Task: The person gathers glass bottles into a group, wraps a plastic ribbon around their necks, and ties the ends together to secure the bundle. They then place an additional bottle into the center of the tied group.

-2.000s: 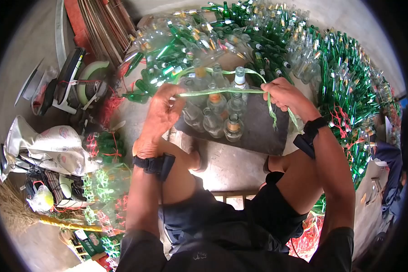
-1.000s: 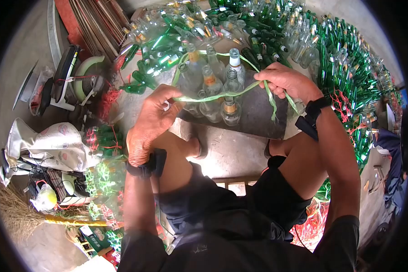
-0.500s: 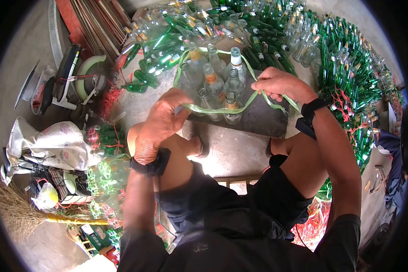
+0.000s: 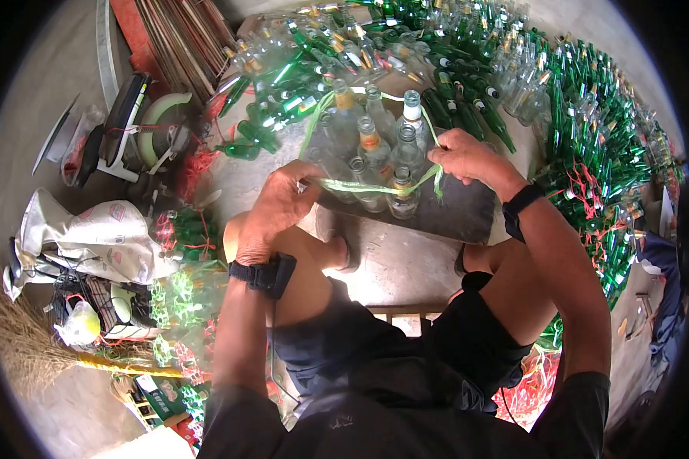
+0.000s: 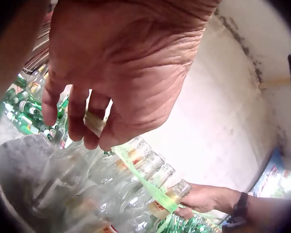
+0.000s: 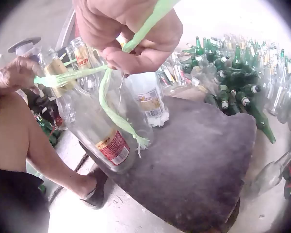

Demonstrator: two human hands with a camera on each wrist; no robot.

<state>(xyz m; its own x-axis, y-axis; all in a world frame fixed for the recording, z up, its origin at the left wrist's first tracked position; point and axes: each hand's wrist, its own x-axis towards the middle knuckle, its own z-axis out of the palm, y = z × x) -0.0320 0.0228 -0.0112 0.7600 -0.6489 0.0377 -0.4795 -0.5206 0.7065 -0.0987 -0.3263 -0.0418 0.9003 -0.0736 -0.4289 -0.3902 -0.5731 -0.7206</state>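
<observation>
Several clear glass bottles (image 4: 370, 145) stand in a cluster on a dark board (image 4: 452, 210) in front of the person's knees. A loop of light-green plastic strap (image 4: 352, 186) runs round the group at neck height. My left hand (image 4: 282, 200) pinches the loop between thumb and fingers at the near left. At the right side my right hand (image 4: 471, 157) pinches the strap where its ends cross. One loose strap end (image 6: 111, 109) hangs down beside a bottle with a red label (image 6: 114, 147) in the right wrist view. In the left wrist view, bottle necks (image 5: 177, 191) rise behind the strap.
A large heap of green and clear bottles (image 4: 582, 138) fills the back and right. At the left lie a white sack (image 4: 92, 241), a fan (image 4: 157, 134) and a straw broom (image 4: 31, 336). Red netting (image 4: 528, 390) lies beside the right thigh.
The strap's near side, earlier stretched straight between the hands, has slackened and come down round the front bottles' necks. The loose end at the right hand now hangs shorter in the head view.
</observation>
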